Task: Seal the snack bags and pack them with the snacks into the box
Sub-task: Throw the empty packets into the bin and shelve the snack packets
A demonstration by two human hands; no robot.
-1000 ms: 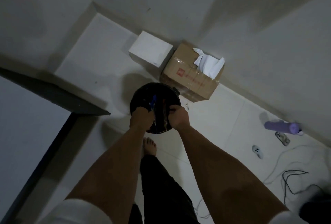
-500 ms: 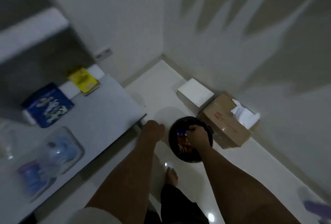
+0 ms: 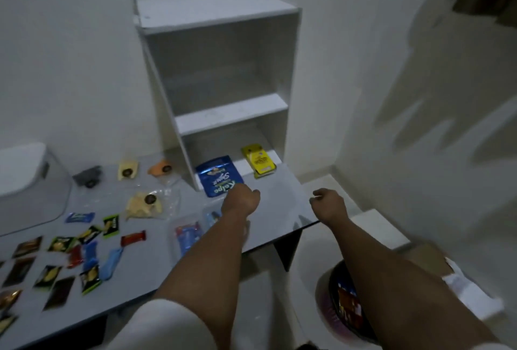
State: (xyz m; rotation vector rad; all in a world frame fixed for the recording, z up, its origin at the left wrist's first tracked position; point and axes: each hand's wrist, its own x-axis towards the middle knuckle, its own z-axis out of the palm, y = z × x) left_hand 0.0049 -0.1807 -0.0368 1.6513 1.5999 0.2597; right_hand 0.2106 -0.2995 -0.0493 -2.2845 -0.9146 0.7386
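Reaching over the tabletop (image 3: 274, 209), the left hand (image 3: 242, 200) hovers loosely curled just beside the blue pouch (image 3: 218, 179), its grip closed on nothing; the right hand (image 3: 330, 204), likewise empty and half-curled, hangs past the tabletop's edge. The small wrapped snacks (image 3: 84, 251) lie scattered well to the left. A hasty grab might push the pouch back under the shelf unit (image 3: 223, 70). The pouch's upside-down print reads roughly "Kelpo"; the writing on the yellow packet (image 3: 258, 162) is too blurred to read.
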